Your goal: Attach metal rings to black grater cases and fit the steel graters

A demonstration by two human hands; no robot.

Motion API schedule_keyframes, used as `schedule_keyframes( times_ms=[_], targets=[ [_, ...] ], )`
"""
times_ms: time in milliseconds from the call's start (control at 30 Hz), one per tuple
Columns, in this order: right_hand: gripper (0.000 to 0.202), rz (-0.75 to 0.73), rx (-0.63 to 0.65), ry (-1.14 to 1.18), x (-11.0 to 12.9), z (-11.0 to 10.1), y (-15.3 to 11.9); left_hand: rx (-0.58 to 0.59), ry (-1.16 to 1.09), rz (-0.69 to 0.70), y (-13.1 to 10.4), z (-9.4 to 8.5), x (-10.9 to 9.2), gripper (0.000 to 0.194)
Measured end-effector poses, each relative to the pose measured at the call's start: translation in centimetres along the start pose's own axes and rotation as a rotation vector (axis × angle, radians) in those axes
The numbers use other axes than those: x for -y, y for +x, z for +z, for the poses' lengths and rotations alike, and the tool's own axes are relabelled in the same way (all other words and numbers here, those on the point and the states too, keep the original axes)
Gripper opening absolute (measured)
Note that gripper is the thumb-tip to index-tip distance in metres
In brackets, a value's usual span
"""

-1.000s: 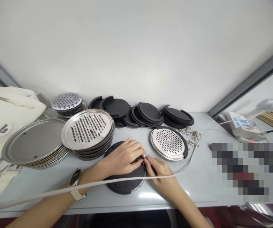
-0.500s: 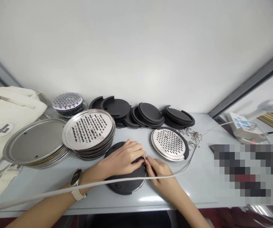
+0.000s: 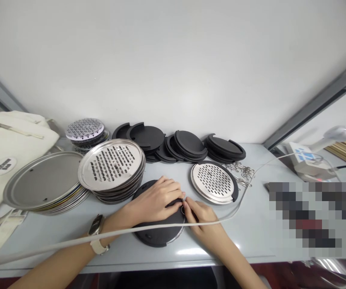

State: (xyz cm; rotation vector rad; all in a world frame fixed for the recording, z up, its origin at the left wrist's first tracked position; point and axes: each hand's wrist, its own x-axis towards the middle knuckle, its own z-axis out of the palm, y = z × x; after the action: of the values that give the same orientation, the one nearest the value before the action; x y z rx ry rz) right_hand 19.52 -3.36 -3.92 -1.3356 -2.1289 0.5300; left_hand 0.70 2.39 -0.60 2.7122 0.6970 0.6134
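Note:
My left hand (image 3: 160, 199) rests over a round black disc (image 3: 157, 233) near the table's front edge, its fingers curled at the disc's right side. Thumb and fingers pinch a small metal ring piece (image 3: 183, 199) there. From the right, my right hand (image 3: 201, 216) meets it, fingertips closed on the same small metal piece. A thin silvery rim shows under the disc's lower right edge. Just right of the hands lies a perforated silver disc (image 3: 215, 181) with a black edge piece. Behind it is a heap of small metal hooks or clips (image 3: 245, 171).
Stacked grater discs (image 3: 112, 164) and silver lids (image 3: 44, 180) stand left. Black discs (image 3: 191, 143) line the wall. A white cable (image 3: 115, 233) crosses above both forearms. A cream bag (image 3: 19, 140) is far left, a white device (image 3: 308, 160) right.

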Motion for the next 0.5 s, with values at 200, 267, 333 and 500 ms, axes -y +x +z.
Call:
schedule_keyframes(
  times_ms=[200,267,333,500],
  targets=[
    [0.02,0.006,-0.027,0.02,0.14,-0.09,0.2,-0.004,-0.022,0.004,0.04,-0.04,0.0,0.013],
    [0.02,0.005,-0.046,0.02,0.22,-0.09,0.26,-0.01,-0.029,0.008,0.03,-0.03,0.02,0.013],
    [0.019,0.007,-0.054,0.028,0.29,-0.12,0.3,-0.02,-0.034,0.012,-0.01,0.02,0.08,0.012],
    [0.017,0.007,-0.04,0.039,0.21,-0.14,0.25,-0.02,-0.03,0.009,-0.07,0.15,0.15,0.012]
  ],
)
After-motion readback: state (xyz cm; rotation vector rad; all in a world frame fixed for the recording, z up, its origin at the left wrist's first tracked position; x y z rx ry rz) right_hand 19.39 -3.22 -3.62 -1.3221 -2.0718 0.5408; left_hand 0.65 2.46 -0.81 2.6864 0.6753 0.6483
